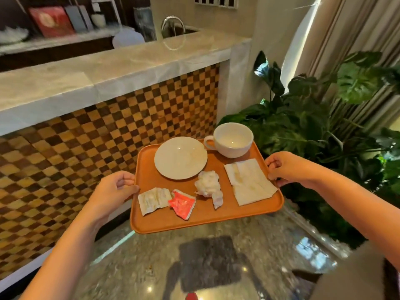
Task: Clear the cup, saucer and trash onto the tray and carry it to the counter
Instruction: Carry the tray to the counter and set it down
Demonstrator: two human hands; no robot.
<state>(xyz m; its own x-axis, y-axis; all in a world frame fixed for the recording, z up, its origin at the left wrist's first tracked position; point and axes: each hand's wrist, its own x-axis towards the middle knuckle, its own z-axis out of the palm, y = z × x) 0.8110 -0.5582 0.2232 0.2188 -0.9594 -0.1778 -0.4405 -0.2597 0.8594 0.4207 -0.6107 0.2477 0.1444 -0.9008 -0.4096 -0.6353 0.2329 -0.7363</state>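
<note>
The orange tray (pixel 201 215) is sitting in the middle of the frame, carried in the air above a glossy stone floor (pixel 249 267). It looks stiff and light in itself, with a low raised rim that offers the natural place to grip: the two short ends. Its load is what is making it delicate. The white cup (pixel 232 142) is standing upright at the tray's upper right corner, the heaviest and most breakable piece, and nothing but the rim is stopping it from sliding. The white saucer (pixel 180 158) is lying flat just to its left, apart from the cup, equally fragile and probably slippery on the smooth tray. Below them the trash is lying loose: a flat napkin (pixel 249 181) at the right, a crumpled tissue (pixel 208 185) in the middle, a torn red packet (pixel 183 203) and a torn white packet (pixel 152 200) at the lower left. These are feather-light and could blow or slip off if the tray is tilting.

The left hand (pixel 114 188) is closing on the tray's left end, thumb on top of the rim, and the right hand (pixel 285 168) is gripping the right end likewise. Keeping the tray level seems the main concern.

The marble counter (pixel 108 76) is stretching across the upper left of the frame, above a checkered wooden front (pixel 86 148). Leafy plants (pixel 313 118) are filling the right side.
</note>
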